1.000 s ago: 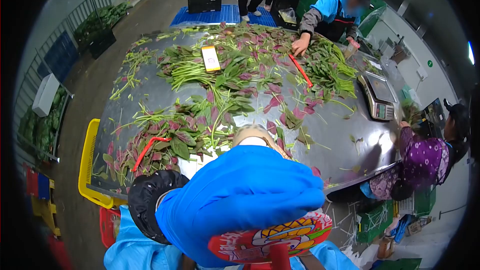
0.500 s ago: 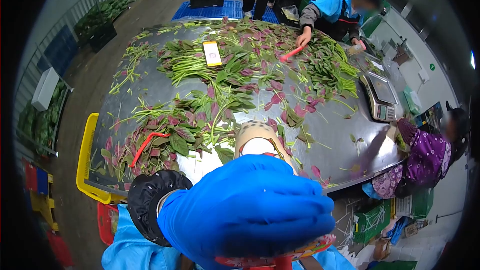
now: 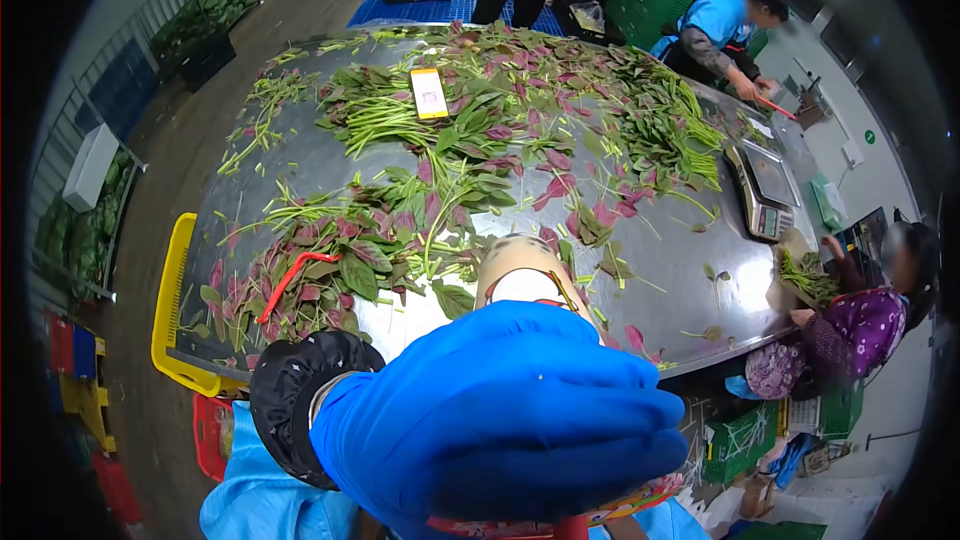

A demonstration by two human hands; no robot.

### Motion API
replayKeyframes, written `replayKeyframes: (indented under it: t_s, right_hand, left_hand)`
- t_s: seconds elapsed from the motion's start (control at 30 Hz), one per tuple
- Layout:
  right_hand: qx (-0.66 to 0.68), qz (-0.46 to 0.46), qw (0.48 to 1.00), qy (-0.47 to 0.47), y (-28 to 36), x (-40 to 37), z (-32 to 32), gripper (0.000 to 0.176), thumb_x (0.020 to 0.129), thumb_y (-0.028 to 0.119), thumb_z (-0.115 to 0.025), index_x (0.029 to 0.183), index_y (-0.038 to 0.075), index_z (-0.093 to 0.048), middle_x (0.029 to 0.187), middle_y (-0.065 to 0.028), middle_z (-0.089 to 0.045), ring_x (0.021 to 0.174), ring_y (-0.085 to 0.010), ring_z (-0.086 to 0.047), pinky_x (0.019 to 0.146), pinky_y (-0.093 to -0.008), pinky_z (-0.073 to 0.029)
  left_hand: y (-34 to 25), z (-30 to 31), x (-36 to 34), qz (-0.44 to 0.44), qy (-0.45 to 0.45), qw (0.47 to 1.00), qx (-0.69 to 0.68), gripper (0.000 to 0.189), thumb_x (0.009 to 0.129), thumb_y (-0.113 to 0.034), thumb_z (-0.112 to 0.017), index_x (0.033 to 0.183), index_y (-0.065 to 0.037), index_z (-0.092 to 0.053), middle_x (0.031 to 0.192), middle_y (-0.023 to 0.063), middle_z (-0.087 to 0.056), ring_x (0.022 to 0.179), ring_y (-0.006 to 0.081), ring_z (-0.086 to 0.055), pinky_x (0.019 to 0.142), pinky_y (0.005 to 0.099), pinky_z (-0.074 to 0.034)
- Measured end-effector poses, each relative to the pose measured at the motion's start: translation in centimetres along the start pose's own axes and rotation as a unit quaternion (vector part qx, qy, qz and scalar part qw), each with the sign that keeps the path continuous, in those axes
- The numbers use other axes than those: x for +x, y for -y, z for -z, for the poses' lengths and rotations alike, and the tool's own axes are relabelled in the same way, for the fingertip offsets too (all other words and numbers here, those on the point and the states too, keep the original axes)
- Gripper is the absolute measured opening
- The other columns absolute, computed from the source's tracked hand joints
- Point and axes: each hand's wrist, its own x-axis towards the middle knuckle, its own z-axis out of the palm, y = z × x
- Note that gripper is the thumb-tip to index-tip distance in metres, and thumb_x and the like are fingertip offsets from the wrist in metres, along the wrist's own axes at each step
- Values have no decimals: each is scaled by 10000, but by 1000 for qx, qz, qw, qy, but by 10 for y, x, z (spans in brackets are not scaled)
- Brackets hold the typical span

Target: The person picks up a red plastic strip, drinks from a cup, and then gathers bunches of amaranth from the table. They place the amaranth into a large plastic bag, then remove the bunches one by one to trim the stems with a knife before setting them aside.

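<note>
Left hand (image 3: 510,410), blue-gloved: fingers together; whether it clamps anything, I cannot tell | right hand: unseen | leafy heap (image 3: 360,277): on metal table (image 3: 690,275), ahead-left of your glove | red strip (image 3: 284,287) atop, slanting away rightward

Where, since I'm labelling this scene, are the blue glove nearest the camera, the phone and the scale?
Blue glove (image 3: 500,395): head view, on its broad middle, short of the fingertips.
Phone (image 3: 429,96): head view, on its lit screen.
Scale (image 3: 767,181): head view, on its weighing platform.
</note>
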Motion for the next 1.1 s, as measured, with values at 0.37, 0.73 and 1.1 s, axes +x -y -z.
replayKeyframes:
  t_s: [0.37,0.73,1.1]
  right_hand:
    - [-6,0,1000,6,-2,-1,0,99,773,180,-628,691,126,-631,589,-70,-567,571,-289,-568,500,-404,-417]
    - [7,0,1000,5,-4,-1,-2,100,772,177,-634,688,123,-631,585,-56,-571,571,-274,-570,502,-399,-418]
    - [3,-3,1000,11,-1,0,1,82,770,174,-636,703,125,-636,592,-57,-580,584,-273,-576,520,-397,-431]
  left_hand:
    - [-1,7,2,2,33,999,21,376,806,-167,-627,1089,80,-609,1088,191,-613,988,311,-594,823,376,-458]
    - [-20,3,13,132,22,990,-44,310,775,-195,-661,974,41,-637,980,191,-639,892,334,-638,654,400,-461]
    - [-31,-2,21,228,-14,973,28,233,767,-215,-650,854,0,-678,912,174,-672,812,310,-671,683,408,-493]
